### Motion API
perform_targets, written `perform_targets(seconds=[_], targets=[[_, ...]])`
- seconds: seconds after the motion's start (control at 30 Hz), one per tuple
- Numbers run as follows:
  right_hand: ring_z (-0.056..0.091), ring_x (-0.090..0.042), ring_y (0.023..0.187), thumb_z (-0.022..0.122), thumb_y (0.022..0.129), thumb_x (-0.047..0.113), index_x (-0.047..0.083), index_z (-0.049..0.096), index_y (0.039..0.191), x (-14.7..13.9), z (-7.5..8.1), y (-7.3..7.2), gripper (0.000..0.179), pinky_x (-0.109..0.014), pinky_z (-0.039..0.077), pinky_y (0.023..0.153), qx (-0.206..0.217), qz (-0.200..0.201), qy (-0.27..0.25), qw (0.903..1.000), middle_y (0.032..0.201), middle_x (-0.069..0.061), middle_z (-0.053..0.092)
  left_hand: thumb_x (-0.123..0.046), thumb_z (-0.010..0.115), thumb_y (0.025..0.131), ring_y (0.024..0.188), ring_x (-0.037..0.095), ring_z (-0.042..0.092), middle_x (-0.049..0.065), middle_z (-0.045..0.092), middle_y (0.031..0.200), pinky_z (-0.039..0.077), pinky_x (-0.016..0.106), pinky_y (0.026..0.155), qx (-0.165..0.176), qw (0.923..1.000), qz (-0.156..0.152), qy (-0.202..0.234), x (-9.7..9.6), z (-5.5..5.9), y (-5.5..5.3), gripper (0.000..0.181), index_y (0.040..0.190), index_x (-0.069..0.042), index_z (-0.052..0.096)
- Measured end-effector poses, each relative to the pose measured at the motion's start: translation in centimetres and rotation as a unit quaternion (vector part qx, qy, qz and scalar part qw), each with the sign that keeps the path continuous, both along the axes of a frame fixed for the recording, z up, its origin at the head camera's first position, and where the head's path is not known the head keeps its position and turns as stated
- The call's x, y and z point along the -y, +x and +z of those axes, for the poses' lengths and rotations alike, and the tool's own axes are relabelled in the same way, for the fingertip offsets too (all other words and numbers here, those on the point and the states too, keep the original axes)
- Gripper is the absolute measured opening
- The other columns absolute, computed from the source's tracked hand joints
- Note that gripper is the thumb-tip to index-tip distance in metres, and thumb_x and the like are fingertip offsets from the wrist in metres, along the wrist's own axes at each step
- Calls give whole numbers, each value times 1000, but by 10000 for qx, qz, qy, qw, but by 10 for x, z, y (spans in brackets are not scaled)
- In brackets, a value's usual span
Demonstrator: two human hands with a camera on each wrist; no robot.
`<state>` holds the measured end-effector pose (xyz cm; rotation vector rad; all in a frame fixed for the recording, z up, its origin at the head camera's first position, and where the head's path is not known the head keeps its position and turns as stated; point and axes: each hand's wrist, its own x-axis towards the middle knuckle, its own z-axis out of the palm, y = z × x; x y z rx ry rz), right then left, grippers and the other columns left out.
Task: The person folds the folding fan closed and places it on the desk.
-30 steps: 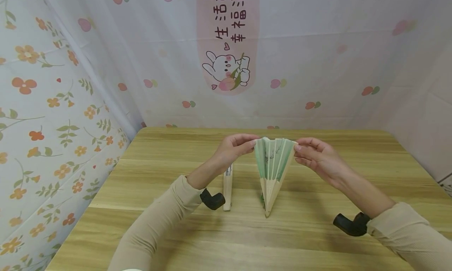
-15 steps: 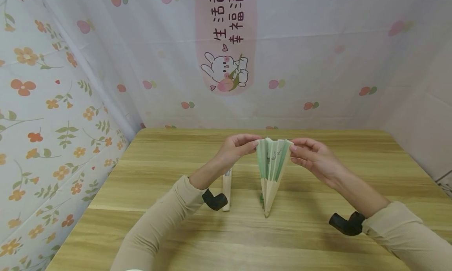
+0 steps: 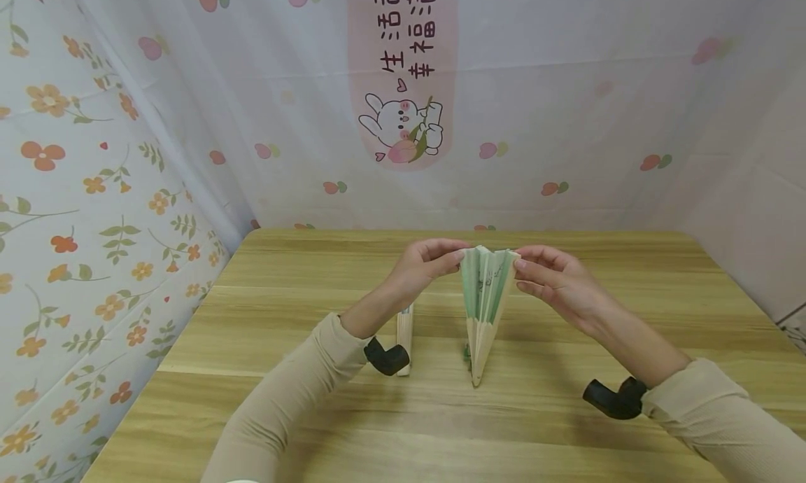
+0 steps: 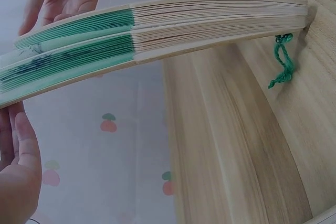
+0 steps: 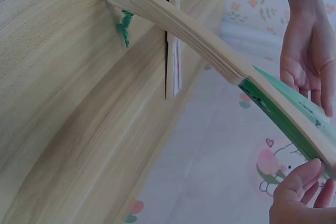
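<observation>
A green folding fan (image 3: 481, 308) with pale wooden ribs stands partly spread, its pivot end down at the tabletop. My left hand (image 3: 427, 262) pinches the upper left corner between thumb and fingers. At the opposite upper corner, my right hand (image 3: 560, 280) pinches the outer rib. The left wrist view shows the ribs bunched in two stacks with a shallow fold of printed green leaf between them. From the pivot end hangs a green cord (image 4: 283, 64). To the left, a second folding fan (image 3: 405, 343) lies folded on the table, partly hidden by my left forearm.
The wooden table (image 3: 403, 427) reaches back to a white curtain (image 3: 567, 119) with a rabbit print. A flowered curtain (image 3: 113, 259) hangs along the left side. Black wrist mounts (image 3: 613, 399) stick out beneath both forearms.
The fan has narrowed as its top corners came closer together. My right hand has moved left and my left hand slightly right, both keeping their pinch.
</observation>
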<state>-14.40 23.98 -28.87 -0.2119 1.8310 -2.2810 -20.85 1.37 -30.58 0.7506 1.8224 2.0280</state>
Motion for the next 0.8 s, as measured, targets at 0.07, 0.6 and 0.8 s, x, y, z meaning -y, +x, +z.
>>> perform_targets(seconds=[0.07,0.6,0.8], targets=[[54,-11,86,53,89,10,10,54,102,1,0,0,13,-23,48,77,-6,-20,42,10000,95,0,51,-9,53,89,96,17,57,11,59,109,46,29,86,13,10000,4,-13,0,0,0,27,112,4,57],[54,-11,89,55,88,14,10,52,102,6,1,0,14,-24,48,78,-120,-50,242,9996,95,2,52,-10,53,89,96,17,56,10,59,108,46,30,86,-34,10000,-83,-19,1,1,1,30,115,6,54],[55,-12,89,55,88,12,10,52,102,9,2,1,14,-25,48,79,-71,-77,125,9999,95,1,53,-10,52,90,97,17,56,11,58,109,46,28,85,-62,9999,-97,-52,0,2,2,29,114,4,55]])
